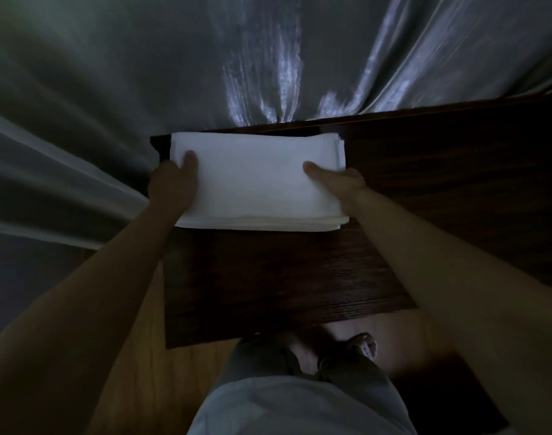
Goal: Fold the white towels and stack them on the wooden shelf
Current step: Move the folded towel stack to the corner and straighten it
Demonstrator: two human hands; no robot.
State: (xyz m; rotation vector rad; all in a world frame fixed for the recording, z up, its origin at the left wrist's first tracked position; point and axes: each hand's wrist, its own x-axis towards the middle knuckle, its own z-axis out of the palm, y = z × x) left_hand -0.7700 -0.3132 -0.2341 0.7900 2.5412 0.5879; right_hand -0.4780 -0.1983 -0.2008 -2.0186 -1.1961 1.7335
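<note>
Atop dark wooden shelf [284,277], folded white towel [259,183] at far-left corner, hands gripping both ends

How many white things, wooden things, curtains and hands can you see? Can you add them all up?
White folded towel stack: 1 (several layers show at its edge; I can't count them)
Dark wooden shelf: 1
Grey curtain: 1
Hands: 2, left hand and right hand, each with a thumb-on-top grip on the stack
Total: 5
</note>
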